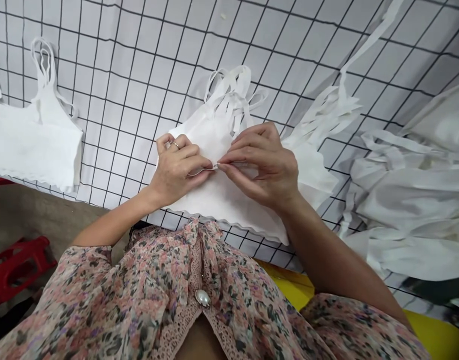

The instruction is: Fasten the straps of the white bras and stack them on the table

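A white strappy top (229, 197) lies in front of me, its thin straps (233, 95) heaped loosely at the far end. My left hand (182, 162) rests on it and is closed, with a thin white edge of the cloth pinched between thumb and forefinger. Close against those fingertips, the thumb and forefinger of my right hand (265, 165) pinch the same edge; a tiny white bit shows there, too small to tell whether it is thread or cloth. Both hands cover part of the top.
The table is covered by a white cloth with a black grid (127, 75). Another white top (34, 140) lies at left. White garments with straps (315, 125) lie just right, and a larger white pile (409, 200) farther right. A red stool (22, 267) stands on the floor.
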A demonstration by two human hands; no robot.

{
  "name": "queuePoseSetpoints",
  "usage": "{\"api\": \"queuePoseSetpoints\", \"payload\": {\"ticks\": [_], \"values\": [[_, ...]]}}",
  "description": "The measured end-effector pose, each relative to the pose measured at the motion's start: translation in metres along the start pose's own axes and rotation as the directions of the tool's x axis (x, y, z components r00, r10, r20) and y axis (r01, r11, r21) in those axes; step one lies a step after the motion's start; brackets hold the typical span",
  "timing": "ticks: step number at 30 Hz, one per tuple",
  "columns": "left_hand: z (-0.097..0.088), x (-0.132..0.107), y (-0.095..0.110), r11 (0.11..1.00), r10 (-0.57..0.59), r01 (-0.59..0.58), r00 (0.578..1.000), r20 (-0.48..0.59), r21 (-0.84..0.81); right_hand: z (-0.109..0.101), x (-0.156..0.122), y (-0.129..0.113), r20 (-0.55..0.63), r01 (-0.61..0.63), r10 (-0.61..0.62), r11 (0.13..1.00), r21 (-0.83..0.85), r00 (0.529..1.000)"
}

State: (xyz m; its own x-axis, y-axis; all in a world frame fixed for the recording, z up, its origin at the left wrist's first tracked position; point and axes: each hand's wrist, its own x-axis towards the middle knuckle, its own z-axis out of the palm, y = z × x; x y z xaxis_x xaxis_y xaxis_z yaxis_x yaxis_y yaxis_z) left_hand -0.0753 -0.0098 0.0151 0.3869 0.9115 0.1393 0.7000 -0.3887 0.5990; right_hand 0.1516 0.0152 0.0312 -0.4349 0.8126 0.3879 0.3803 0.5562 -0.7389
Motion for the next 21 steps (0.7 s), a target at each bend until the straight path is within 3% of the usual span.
{"api": "queuePoseSetpoints", "payload": {"ticks": [8, 14, 19, 21], "values": [[-0.0057, 0.0041, 0.0055, 0.996, -0.065, 0.07, 0.993, 0.1, -0.049, -0.0031, -0.0018, 0.0012, 0.139, -0.143, 0.145, 0.989, -0.025, 0.98], [-0.0046, 0.0033, 0.0037, 0.999, -0.05, 0.051, 0.996, 0.077, -0.014, -0.0035, -0.001, 0.0028, 0.162, -0.17, 0.174, 0.985, -0.038, 0.971], [-0.0035, 0.0014, 0.0016, 0.999, 0.025, -0.025, 1.0, -0.014, -0.041, -0.0037, 0.0001, 0.002, 0.202, -0.218, 0.22, 0.975, -0.031, 0.954], [-0.0048, 0.002, 0.0026, 0.999, 0.003, -0.002, 1.0, 0.014, -0.043, -0.0027, -0.0002, 0.002, 0.203, -0.223, 0.223, 0.975, -0.023, 0.953]]}}
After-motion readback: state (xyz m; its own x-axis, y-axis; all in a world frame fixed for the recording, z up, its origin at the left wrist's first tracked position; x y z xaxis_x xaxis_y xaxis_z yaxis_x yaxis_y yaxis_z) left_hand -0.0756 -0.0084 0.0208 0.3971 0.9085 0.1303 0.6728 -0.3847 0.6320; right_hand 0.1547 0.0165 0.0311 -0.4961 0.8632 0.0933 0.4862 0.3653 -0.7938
